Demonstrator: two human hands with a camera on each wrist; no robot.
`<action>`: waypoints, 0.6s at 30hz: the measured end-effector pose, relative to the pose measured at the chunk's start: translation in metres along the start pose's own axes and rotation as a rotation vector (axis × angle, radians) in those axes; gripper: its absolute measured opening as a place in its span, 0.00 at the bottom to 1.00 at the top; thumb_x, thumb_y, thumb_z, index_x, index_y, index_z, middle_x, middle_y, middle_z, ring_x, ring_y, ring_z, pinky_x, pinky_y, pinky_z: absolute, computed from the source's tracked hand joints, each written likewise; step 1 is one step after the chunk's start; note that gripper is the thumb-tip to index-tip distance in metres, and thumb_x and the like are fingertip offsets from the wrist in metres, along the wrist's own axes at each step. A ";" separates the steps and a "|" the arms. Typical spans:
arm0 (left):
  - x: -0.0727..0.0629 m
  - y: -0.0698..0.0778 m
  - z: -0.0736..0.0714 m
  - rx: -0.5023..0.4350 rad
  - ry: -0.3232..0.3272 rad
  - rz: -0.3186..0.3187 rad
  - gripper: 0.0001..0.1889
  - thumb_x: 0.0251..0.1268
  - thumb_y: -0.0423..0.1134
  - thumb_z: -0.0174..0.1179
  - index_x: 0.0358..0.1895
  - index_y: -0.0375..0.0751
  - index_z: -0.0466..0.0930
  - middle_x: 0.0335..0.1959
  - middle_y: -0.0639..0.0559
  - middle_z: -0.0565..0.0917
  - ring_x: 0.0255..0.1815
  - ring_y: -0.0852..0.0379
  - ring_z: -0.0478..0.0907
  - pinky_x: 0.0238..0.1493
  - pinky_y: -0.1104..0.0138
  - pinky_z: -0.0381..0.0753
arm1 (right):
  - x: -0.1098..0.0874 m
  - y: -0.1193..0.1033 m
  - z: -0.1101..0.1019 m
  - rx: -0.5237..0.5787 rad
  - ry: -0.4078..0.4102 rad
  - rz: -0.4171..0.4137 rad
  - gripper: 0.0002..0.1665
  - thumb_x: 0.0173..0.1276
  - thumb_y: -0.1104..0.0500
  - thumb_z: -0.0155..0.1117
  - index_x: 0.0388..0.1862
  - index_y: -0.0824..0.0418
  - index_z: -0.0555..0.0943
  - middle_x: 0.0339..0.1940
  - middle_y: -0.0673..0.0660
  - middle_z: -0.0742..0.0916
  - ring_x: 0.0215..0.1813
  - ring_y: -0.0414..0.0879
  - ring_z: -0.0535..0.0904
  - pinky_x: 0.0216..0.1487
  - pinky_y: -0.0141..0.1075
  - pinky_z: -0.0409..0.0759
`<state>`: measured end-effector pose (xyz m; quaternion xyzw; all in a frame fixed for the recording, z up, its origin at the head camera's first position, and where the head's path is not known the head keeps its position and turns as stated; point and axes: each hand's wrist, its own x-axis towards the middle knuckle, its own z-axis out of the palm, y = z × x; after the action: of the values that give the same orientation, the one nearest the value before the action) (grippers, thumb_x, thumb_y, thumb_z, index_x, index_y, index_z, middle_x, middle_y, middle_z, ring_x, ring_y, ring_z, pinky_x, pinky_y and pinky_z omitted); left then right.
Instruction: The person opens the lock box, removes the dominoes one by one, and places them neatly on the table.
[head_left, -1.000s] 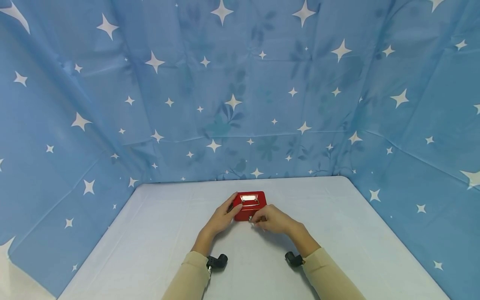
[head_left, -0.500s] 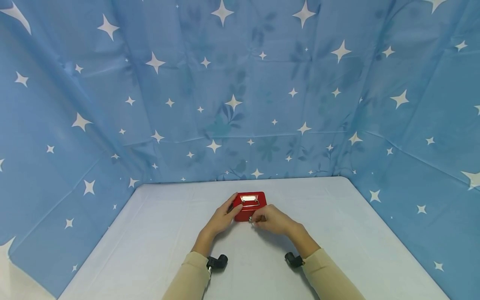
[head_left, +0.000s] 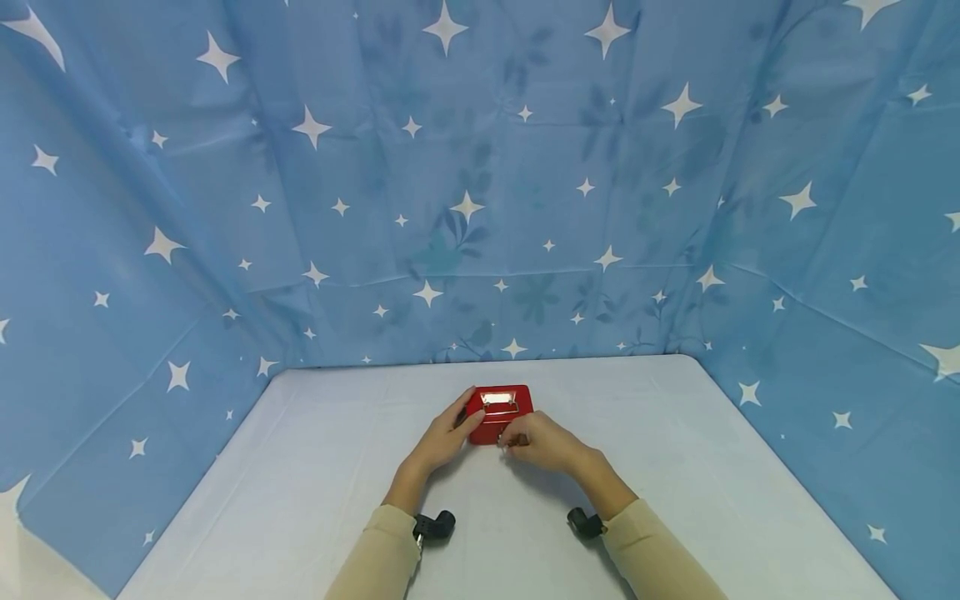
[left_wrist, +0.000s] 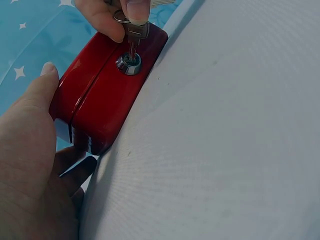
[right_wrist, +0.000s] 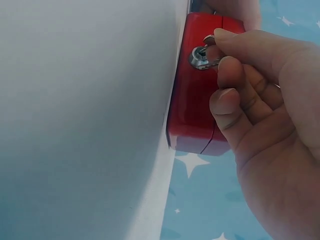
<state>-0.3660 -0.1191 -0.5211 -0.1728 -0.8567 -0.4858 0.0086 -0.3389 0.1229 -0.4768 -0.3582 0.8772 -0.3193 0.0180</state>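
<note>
A red cash box (head_left: 498, 400) with a folding handle on its closed lid sits on the white table. My left hand (head_left: 442, 437) holds its left end, the thumb on the lid and the fingers around the side. At the front face, my right hand (head_left: 543, 440) pinches a key (left_wrist: 136, 32) between thumb and index finger. The key's blade is in the round silver lock (left_wrist: 129, 64). A key ring (left_wrist: 120, 16) hangs from the key's head. In the right wrist view the other fingers of my right hand curl beside the box, and the key is partly hidden by the fingertips.
The white table (head_left: 337, 483) spreads out on all sides of the box. A blue curtain (head_left: 480, 167) with white stars hangs behind and at both sides. Black wrist cameras (head_left: 435, 525) are strapped on both wrists, near the beige sleeves.
My right hand has twisted slightly at the lock, and the key's silver head shows less in the head view. The left hand and the cash box stay in place.
</note>
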 end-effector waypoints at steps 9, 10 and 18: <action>0.000 0.000 0.001 -0.008 -0.002 -0.008 0.39 0.76 0.66 0.53 0.84 0.58 0.56 0.83 0.49 0.63 0.84 0.44 0.58 0.81 0.43 0.60 | -0.001 0.000 0.002 -0.007 0.007 0.017 0.07 0.66 0.68 0.74 0.42 0.61 0.91 0.40 0.54 0.93 0.38 0.38 0.81 0.42 0.28 0.84; -0.001 0.000 0.001 -0.007 -0.001 -0.007 0.39 0.76 0.66 0.53 0.84 0.57 0.56 0.83 0.49 0.63 0.84 0.43 0.58 0.81 0.42 0.60 | -0.001 0.000 0.002 -0.008 0.008 0.020 0.07 0.66 0.67 0.74 0.42 0.61 0.91 0.40 0.54 0.93 0.38 0.38 0.81 0.42 0.28 0.84; -0.001 0.001 0.000 -0.008 -0.001 -0.001 0.40 0.77 0.65 0.53 0.84 0.55 0.56 0.83 0.49 0.63 0.84 0.43 0.57 0.81 0.42 0.60 | 0.001 -0.001 0.003 -0.006 0.004 0.031 0.08 0.66 0.67 0.74 0.43 0.60 0.91 0.39 0.53 0.92 0.37 0.38 0.82 0.42 0.28 0.84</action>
<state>-0.3648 -0.1184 -0.5203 -0.1729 -0.8549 -0.4890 0.0073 -0.3382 0.1207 -0.4786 -0.3441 0.8837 -0.3168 0.0201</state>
